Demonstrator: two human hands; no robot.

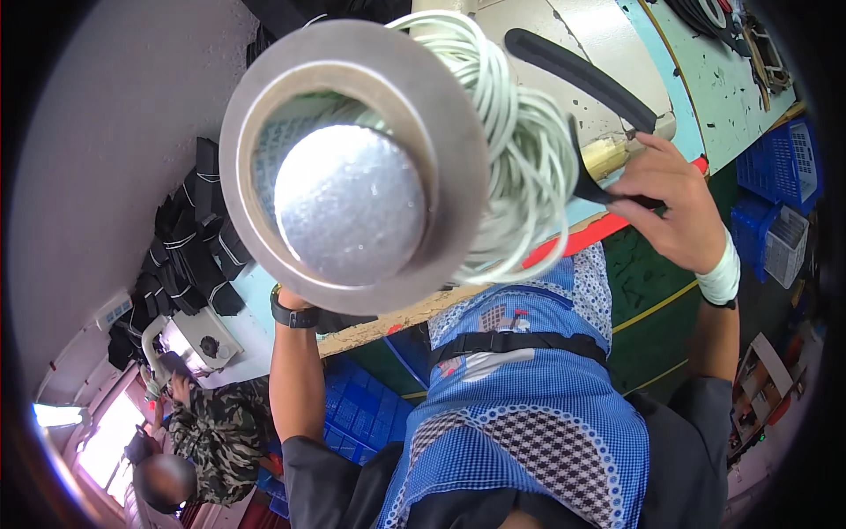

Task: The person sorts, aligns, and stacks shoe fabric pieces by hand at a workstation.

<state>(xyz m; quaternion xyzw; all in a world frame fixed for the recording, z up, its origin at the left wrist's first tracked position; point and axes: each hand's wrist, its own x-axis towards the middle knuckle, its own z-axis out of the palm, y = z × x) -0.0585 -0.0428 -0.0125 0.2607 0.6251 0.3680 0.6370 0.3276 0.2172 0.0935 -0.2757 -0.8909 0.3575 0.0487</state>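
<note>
My right hand is closed with thumb and fingers around the end of a curved black strip at the table's near edge. Beside its fingertips, a second, padded-looking black strip slants across the tabletop. Only a sliver of my left hand shows above a dark wristwatch; its fingers are hidden behind a large grey ring-shaped roll. A silvery disc sits in the roll's hollow core, close to the camera. Loops of pale white cord hang along the roll's right side.
The worn pale work table has a red strip along its near edge. Blue crates stand at the right, with more below left. Bundled black strips lie at the left. A person in camouflage works at lower left.
</note>
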